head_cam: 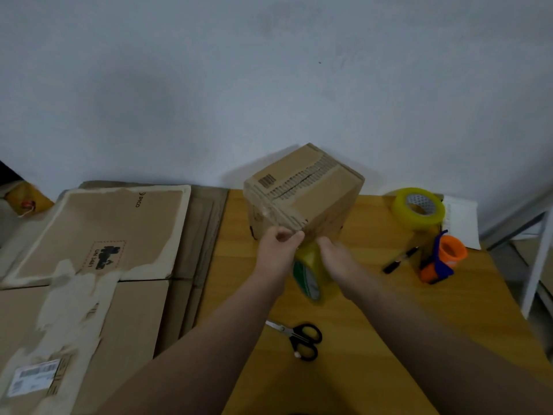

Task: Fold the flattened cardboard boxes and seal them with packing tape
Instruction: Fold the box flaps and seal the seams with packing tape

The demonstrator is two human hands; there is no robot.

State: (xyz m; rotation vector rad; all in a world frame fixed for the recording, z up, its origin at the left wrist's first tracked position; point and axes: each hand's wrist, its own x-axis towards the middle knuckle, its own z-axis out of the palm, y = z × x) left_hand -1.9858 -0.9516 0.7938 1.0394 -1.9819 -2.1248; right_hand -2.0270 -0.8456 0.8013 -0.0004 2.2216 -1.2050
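A small folded cardboard box (302,190) stands on the wooden table (374,339), its top flaps closed along a torn centre seam. My left hand (279,244) is at the box's near bottom edge, its fingertips pinching what looks like the tape end against the cardboard. My right hand (335,256) grips a yellow-green roll of packing tape (311,277) just below the box. Flattened cardboard boxes (98,265) lie stacked to the left of the table.
Black-handled scissors (302,339) lie on the table in front of me. At the right are a second tape roll (419,206), an orange and blue tape dispenser (443,259), a black pen (399,260) and white paper (460,220). A wall stands behind.
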